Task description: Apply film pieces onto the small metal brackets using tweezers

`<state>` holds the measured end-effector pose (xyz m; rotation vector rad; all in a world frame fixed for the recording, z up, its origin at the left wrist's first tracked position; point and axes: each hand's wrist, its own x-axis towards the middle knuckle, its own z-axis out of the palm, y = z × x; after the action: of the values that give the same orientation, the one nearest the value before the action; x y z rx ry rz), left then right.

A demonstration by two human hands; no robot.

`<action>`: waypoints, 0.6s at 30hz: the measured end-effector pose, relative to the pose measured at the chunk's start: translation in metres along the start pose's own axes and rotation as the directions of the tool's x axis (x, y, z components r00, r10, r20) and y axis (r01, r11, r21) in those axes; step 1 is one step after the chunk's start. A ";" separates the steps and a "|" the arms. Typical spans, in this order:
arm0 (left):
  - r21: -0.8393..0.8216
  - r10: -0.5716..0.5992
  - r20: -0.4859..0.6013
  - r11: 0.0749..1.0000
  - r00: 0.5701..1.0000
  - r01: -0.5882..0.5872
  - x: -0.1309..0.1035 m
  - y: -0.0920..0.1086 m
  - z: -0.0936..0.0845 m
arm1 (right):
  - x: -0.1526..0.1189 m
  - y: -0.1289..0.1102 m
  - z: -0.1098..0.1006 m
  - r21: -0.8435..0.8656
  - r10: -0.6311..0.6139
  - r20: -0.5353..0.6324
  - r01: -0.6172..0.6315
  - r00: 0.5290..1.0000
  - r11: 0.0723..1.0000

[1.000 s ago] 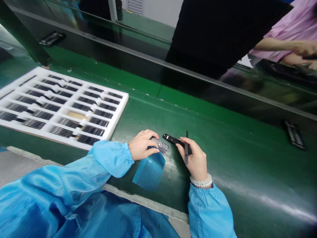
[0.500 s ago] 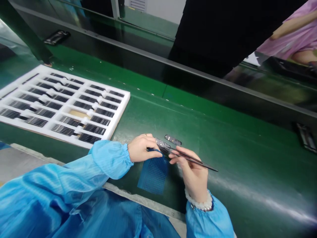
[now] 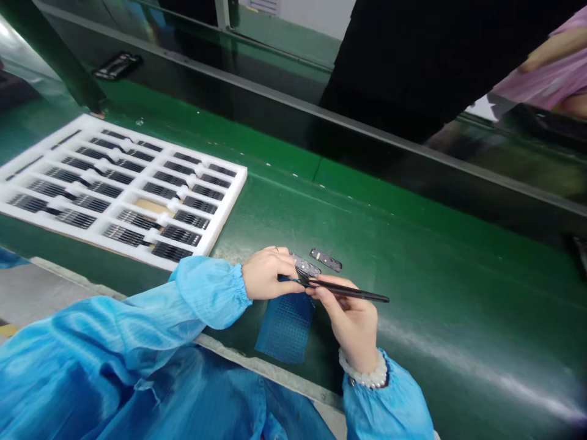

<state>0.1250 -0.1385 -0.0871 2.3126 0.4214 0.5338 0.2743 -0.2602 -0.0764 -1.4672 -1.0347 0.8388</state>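
My left hand (image 3: 271, 273) is closed at the fingertips over a dark, thin-legged part whose full shape is hidden. Right beside those fingers lies a narrow grey electronic module (image 3: 307, 264), partly covered by them. A second such module (image 3: 326, 260) rests on the green table just beyond. Black tweezers (image 3: 358, 293) are gripped in my right hand (image 3: 353, 315), their tips meeting the dark part at my left fingertips. Under both hands a blue sheet with a fine grid pattern (image 3: 285, 330) lies flat.
A white foam tray (image 3: 224, 211) at the left holds rows of black strip-like parts; one compartment shows a tan bottom. A dark rail (image 3: 284, 101) runs behind the green table (image 3: 440, 330). A black device (image 3: 118, 65) lies at the back left. Another person's arm (image 3: 557, 49) appears upper right.
The tweezers have shifted left with my right hand and their two arms now look pressed together. My left hand stays at the module; the view has shifted slightly.
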 end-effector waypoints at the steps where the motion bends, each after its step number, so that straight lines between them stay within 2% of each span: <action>1: 0.003 -0.006 0.002 1.000 1.000 0.006 0.000 0.000 0.000 | 0.000 0.000 0.000 0.001 0.001 -0.001 -0.001 1.000 1.000; 11: 0.021 -0.016 0.013 1.000 1.000 0.016 -0.001 0.000 0.000 | 0.000 -0.003 0.000 0.004 -0.010 -0.040 0.010 0.999 1.000; 15: 0.118 0.028 -0.035 0.993 0.999 -0.024 -0.002 0.001 -0.001 | 0.007 0.001 -0.009 0.029 0.071 -0.194 -0.066 0.979 0.997; 18: 0.168 0.113 -0.016 0.980 0.993 -0.109 -0.003 0.001 -0.001 | 0.015 0.010 -0.016 0.052 0.144 -0.293 -0.135 0.945 0.989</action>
<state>0.1219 -0.1407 -0.0866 2.5043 0.3627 0.6025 0.2958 -0.2525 -0.0834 -1.5966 -0.6964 0.7029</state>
